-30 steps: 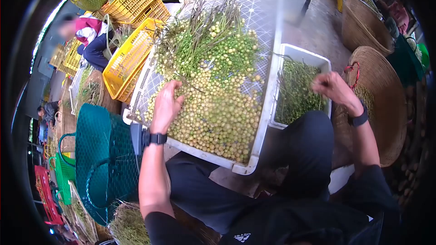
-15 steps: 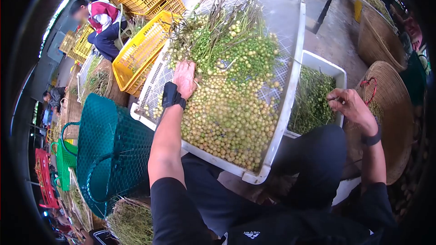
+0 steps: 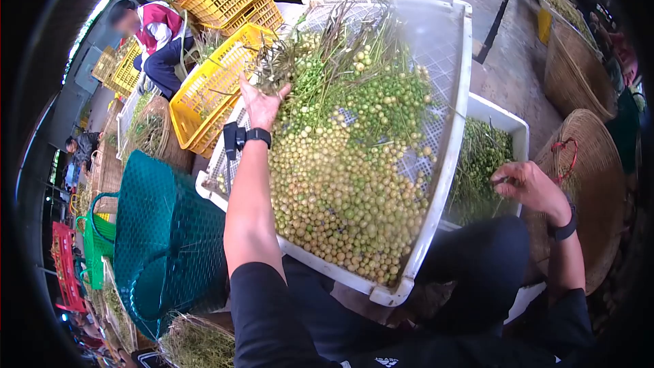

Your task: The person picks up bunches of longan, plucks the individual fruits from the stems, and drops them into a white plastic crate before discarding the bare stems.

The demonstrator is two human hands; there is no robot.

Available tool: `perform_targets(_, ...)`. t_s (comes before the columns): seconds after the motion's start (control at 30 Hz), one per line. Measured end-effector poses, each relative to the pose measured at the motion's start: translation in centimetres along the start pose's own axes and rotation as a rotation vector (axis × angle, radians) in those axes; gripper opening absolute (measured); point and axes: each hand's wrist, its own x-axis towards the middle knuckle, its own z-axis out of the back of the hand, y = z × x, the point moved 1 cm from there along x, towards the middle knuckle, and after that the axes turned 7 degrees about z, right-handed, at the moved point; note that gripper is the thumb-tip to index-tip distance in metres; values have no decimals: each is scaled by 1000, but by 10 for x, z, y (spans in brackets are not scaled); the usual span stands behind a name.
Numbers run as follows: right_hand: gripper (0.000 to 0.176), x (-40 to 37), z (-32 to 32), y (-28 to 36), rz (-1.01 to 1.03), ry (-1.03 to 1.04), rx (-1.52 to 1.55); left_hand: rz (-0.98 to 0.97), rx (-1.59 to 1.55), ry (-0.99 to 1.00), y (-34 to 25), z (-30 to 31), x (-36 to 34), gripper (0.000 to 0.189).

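Stems [image 3: 338, 37]: likely light, springy; grip toward the tray's far edge [image 3: 441, 5]. Left hand [image 3: 263, 103] spread; right hand [image 3: 528, 186] curled, grasp unclear.

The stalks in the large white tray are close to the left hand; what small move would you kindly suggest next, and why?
Perhaps close the left hand on the nearest stalks: it is spread open beside them, and green fruit lies among the stems, apparently unsorted from them.
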Motion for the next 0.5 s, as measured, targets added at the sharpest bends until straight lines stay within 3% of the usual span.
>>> perform_targets(0.1,19,0,5,-1,-2,22,-20,67,255,86,5,-11,45,123)
perform_targets(0.17,19,3,4,-4,-12,34,-33,93,89,158,-27,-15,46,117)
perform_targets(0.2,19,4,3,-6,-3,18,-49,76,-13,127,-31,-23,45,97)
perform_targets(0.23,18,6,1,-8,4,3,-63,73,-13,127,-32,-25,51,97)
perform_targets(0.3,19,10,-3,-13,17,18,-64,156,-108,206,-33,-32,58,74)
perform_targets(0.37,20,12,-7,-16,40,53,-63,29,-160,-22,-28,-37,54,46)
perform_targets(0.47,20,14,-8,-15,29,70,-69,21,-311,-88,-2,-34,61,35)
perform_targets(0.5,20,13,-7,-15,25,66,-62,13,-351,-88,-16,-26,52,33)
